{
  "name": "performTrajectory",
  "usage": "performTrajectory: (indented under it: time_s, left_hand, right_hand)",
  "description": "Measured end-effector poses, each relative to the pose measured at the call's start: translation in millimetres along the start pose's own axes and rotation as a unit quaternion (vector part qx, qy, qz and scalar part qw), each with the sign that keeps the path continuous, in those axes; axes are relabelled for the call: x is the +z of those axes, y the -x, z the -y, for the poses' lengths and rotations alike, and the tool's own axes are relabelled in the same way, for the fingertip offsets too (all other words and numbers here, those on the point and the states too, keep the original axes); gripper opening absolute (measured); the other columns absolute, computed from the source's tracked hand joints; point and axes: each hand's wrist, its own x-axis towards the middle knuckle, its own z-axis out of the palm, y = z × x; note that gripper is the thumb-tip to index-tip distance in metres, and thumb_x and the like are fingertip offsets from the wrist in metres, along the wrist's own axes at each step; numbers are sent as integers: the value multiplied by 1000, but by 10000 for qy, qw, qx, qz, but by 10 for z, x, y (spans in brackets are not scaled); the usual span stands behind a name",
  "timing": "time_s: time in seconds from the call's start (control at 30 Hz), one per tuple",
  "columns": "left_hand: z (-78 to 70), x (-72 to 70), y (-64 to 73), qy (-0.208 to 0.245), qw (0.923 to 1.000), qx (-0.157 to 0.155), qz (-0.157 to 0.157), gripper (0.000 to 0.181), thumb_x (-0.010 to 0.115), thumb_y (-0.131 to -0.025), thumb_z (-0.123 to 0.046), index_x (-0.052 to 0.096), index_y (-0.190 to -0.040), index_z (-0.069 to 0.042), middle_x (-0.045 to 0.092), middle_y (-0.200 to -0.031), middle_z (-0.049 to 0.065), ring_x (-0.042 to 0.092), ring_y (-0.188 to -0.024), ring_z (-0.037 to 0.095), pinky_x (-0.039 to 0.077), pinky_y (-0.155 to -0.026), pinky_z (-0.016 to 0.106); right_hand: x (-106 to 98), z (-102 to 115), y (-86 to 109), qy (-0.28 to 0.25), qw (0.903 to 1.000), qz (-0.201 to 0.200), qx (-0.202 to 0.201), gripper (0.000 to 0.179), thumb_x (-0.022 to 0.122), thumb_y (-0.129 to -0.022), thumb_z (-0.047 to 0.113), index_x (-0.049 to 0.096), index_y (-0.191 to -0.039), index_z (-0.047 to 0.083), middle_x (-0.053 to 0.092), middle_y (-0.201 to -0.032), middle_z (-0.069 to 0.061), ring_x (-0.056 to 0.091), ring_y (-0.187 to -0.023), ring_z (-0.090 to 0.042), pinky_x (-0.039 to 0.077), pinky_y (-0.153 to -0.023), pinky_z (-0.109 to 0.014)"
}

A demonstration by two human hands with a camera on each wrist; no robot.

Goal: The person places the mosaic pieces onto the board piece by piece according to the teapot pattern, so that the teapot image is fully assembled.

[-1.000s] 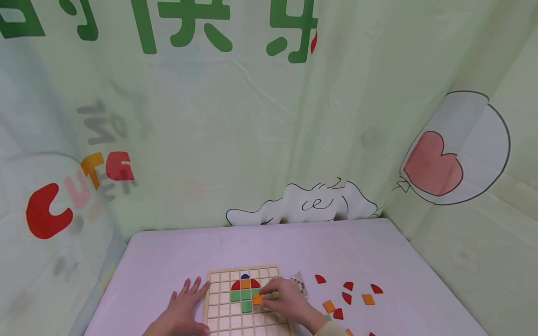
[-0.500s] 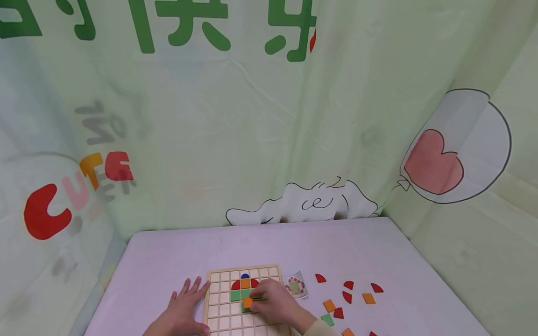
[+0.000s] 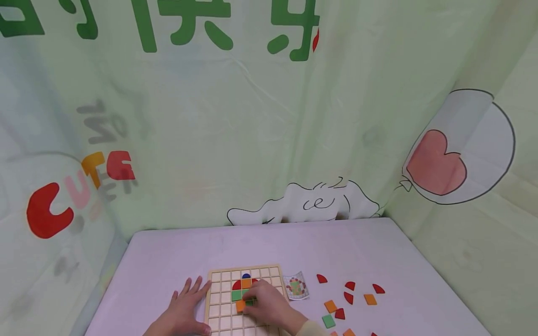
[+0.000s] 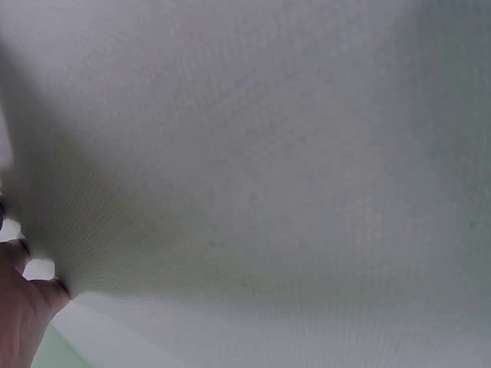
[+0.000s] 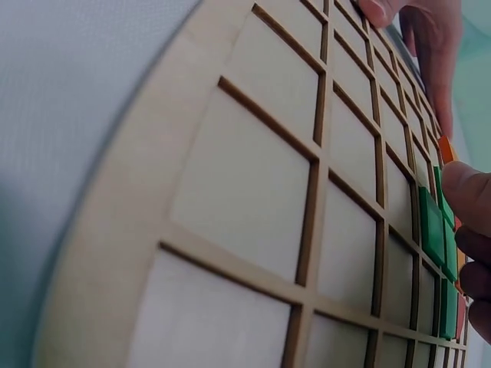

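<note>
A wooden grid board lies on the table, with red, orange, green and blue pieces set in its upper middle cells. My right hand pinches an orange square tile over a cell beside the lower green tile. In the right wrist view, the thumb and fingers of that hand are at the right edge, close to the green tiles. Spread fingers and thumb of my left hand rest along the board's left edge. The left wrist view holds mostly pale cloth, with some fingertips at its left edge.
A small printed pattern card lies right of the board. Loose red quarter-round pieces, orange square tiles and a green tile are scattered farther right. A printed curtain stands behind the table.
My right hand has carried the orange tile leftward across the board, past the lower green tile. The pattern card has come fully into sight. My left hand has stayed at the board's edge.
</note>
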Motion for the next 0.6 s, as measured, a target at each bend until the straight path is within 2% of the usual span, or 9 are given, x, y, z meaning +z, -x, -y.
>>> performTrajectory:
  time_s: [0.2,0.43,0.6]
  left_hand:
    - [16,7,-5,28,10000,-43,4,127,96,-50,-55,41,-157,-12,29,-166,24,11,-155,53,9,-116,80]
    - [8,7,-8,-3,10000,-63,7,127,96,-51,-55,41,-157,-13,29,-166,23,11,-155,53,9,-116,79]
    - [-17,-10,4,15,10000,-40,32,125,97,-52,-53,42,-157,-12,29,-166,24,12,-154,53,10,-116,79]
  right_hand:
    - [61,-9,-34,242,9996,139,32,16,83,-84,29,82,-97,20,72,-94,16,58,-94,-2,54,-90,-23]
    - [66,31,-30,638,9978,88,-163,17,83,-84,32,82,-96,20,71,-93,14,57,-91,-3,53,-89,-22]
    - [72,72,-34,777,9969,69,-141,17,84,-84,33,81,-95,21,70,-92,15,60,-91,-2,52,-103,-30]
